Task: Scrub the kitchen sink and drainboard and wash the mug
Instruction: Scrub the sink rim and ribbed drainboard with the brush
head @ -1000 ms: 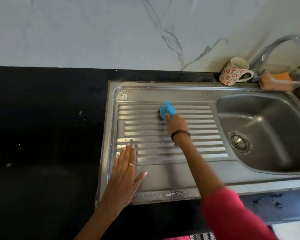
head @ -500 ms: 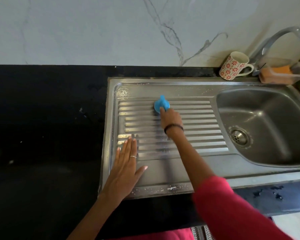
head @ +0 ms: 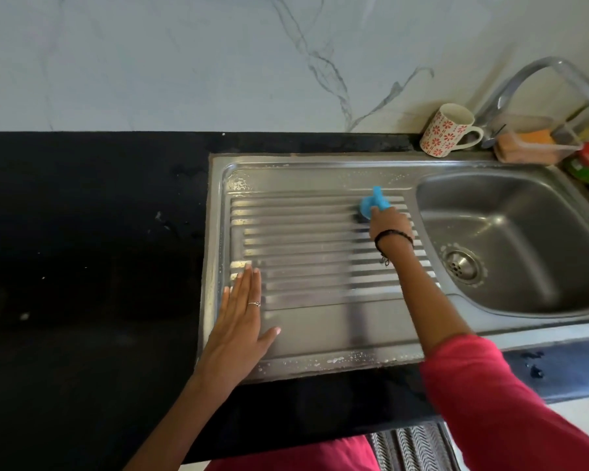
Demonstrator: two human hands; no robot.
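One right hand (head: 390,222) grips one blue scrubber (head: 373,205) (on drainboard (head: 313,321)); left hand (head: 240,321) flat, open.

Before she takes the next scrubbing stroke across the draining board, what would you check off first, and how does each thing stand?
1. Scrubber held: ok. The right hand is closed on the blue scrubber.
2. Scrubber on the drainboard: ok, at the far ridges near the basin.
3. Bracing: ok. The left hand lies flat, fingers open, on the near left corner.
4. Stroke path: ok, nothing stands on the ridges between the two hands.
5. Mug out of the way: ok, it stands on the counter behind the sink.
6. Tap running: cannot tell.
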